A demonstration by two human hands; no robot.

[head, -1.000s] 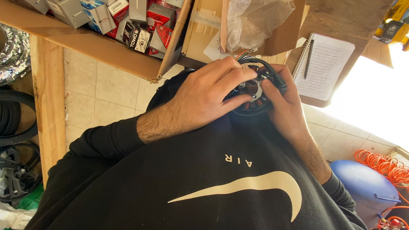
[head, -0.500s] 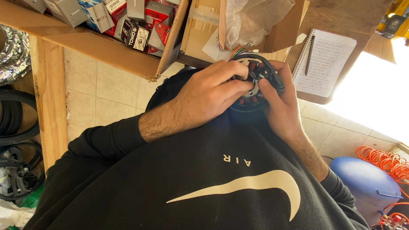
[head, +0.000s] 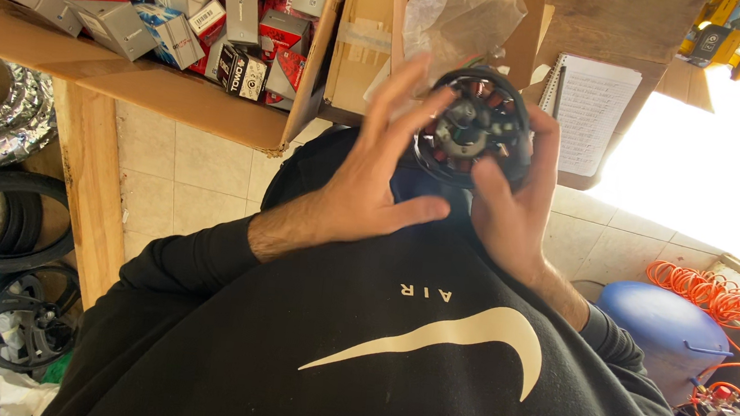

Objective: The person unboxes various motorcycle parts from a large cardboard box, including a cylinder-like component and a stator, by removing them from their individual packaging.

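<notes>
**Here, a round coil part held up before the chest**

So, as far as the picture shows, the work is in the middle of handling. The round black metal part with copper-coloured coils around its ring (head: 473, 127) is already in the hands and lifted in front of the person's black sweater (head: 371, 380). It lies on no table and in no box. I see no tool in either hand, and nothing is fitted around the part. A grey metal piece sits in its centre; whether this piece is fixed or loose, I cannot tell.

The right hand (head: 515, 204) is clamped on the part. Its fingers come up along the right edge of the ring and its thumb presses on the lower front, so this 1 hand carries the part with the coil face turned toward the camera.

The left hand (head: 372, 181) is open, with all 5 fingers spread and a little blurred. Its fingertips are at the left edge of the ring, but I cannot tell if they touch it. The thumb points to the right, under the part. Both forearms rise from the chest, and the 2 hands are close together.

Behind the hands is an open brown cardboard box full of small red, grey and blue cartons (head: 217, 103). A clear plastic bag (head: 461, 13) and a spiral notebook with a pen (head: 590, 103) are just beside the part.
</notes>
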